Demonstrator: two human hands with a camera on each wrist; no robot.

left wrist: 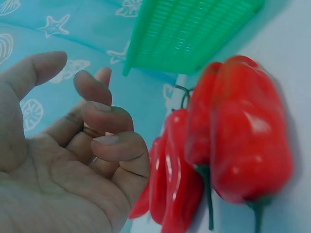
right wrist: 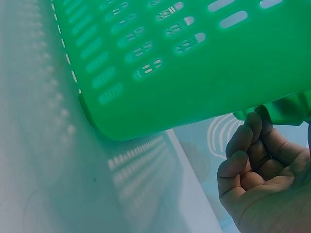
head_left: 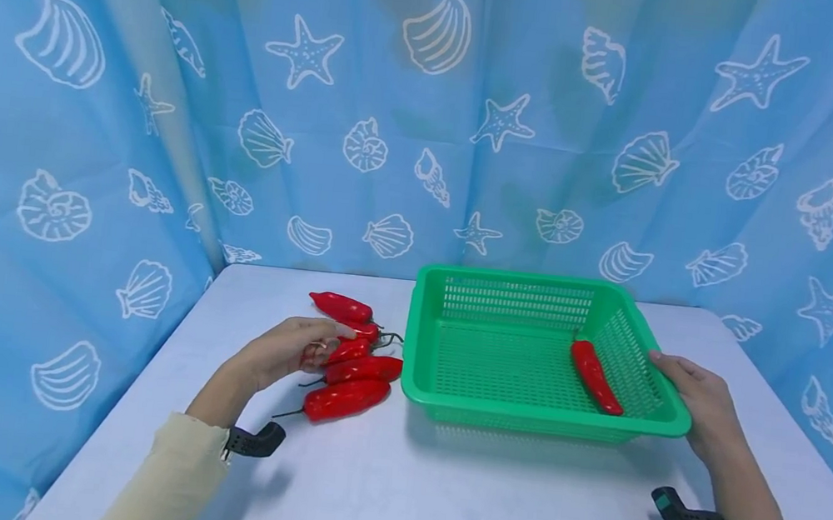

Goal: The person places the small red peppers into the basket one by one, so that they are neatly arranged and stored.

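Several red chili peppers (head_left: 346, 401) with green stems lie in a row to the left of a green plastic basket (head_left: 511, 411). My left hand (head_left: 295, 350) is over the left side of that row, its fingers loosely bent. In the left wrist view, the left hand (left wrist: 73, 145) has nothing between thumb and fingers, and the peppers (left wrist: 250, 131) are beside it. One more red pepper (head_left: 596, 378) rests inside the basket, toward its right wall. My right hand (head_left: 700, 404) grips the basket's right rim, fingers tucked beneath the rim in the right wrist view.
A white-covered table (head_left: 469, 499) is under everything. Blue curtains (head_left: 429, 127) printed with shells and starfish hang behind and along the left side. A dark wrist strap (head_left: 256, 439) sits on the left wrist, and another strap (head_left: 689, 514) on the right.
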